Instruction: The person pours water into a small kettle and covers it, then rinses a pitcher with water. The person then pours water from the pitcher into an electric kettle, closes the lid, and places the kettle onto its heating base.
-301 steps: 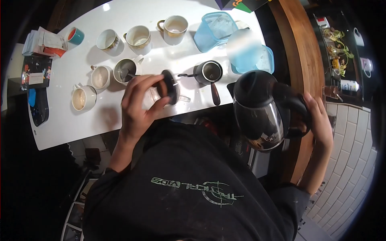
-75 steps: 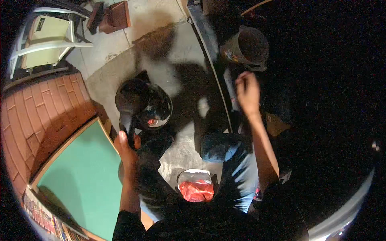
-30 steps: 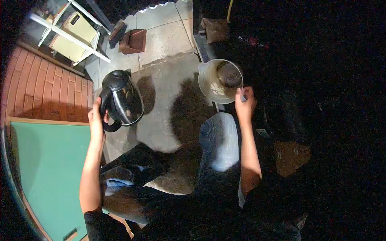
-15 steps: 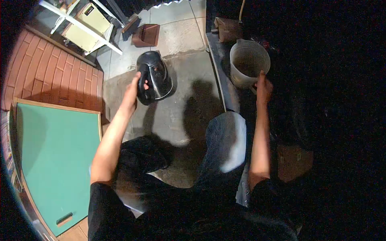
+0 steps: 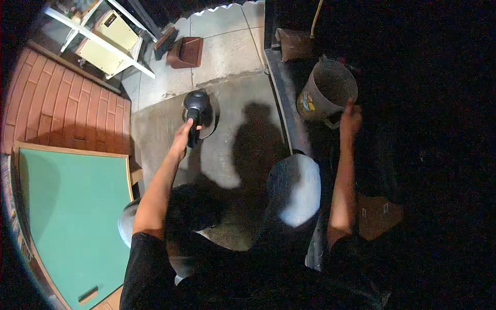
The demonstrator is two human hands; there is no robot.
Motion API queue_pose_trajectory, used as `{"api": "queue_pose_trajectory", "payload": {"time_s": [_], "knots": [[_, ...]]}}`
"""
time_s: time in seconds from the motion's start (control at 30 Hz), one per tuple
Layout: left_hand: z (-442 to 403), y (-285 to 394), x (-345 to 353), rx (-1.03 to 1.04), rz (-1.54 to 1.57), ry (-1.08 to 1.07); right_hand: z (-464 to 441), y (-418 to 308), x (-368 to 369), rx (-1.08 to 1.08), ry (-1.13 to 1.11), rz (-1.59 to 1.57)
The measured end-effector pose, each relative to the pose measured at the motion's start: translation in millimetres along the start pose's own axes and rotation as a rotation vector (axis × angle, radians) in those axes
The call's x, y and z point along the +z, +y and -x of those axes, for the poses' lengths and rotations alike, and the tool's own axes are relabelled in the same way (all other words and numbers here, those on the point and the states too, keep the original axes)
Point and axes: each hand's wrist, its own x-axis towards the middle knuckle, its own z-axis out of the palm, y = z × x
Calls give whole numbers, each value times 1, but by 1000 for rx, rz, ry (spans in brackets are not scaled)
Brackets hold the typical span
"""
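My left hand (image 5: 184, 135) is closed round the black handle of an electric kettle (image 5: 205, 118), a dark vessel with a black lid, over the grey floor. Out to the right, my right hand (image 5: 351, 121) grips the handle of a pale plastic mug (image 5: 312, 99) with a colourful picture on its side. The mug is tilted so its wide mouth shows; its inside is dim and I cannot make out what it holds. Kettle and mug are well apart.
A brown dustpan (image 5: 185, 53) and a brush (image 5: 166, 42) lie on pale tiles ahead. Leftward are a brick wall (image 5: 67, 85), a wood-framed green board (image 5: 77, 217) and a white rack (image 5: 98, 36). A dark ledge (image 5: 282, 98) runs along the right; a brown object (image 5: 295, 44) stands beyond the mug.
The kettle has turned so its handle points towards me, and it sits slightly further right. The mug has shifted a little right and nearer, its printed side turning into view. Both hands keep their hold.
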Motion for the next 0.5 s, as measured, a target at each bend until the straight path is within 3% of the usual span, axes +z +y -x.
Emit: {"api": "queue_pose_trajectory", "payload": {"time_s": [0.03,0.1,0.2,0.23,0.27,0.3,0.37,0.43,0.5], "knots": [[-5,-3,-1,3,-1,-5,5,-12,-3,0,6,0],[-11,-7,-4,-45,19,69,20,-41,-7,-455,233,340],[12,23,8,-23,37,230,55,-103,-7,-473,159,229],[21,36,15,-21,34,236,62,-105,3,-425,20,145],[32,53,24,-21,10,277,78,-131,4,-254,-286,-83],[41,67,33,-20,-17,317,85,-141,13,-487,-310,-27],[65,94,48,71,32,290,115,-146,54,-605,-407,-273],[91,119,55,127,-48,237,136,-171,76,-528,-598,-273],[105,125,53,146,-183,201,153,-188,96,-499,-646,-522]]}}
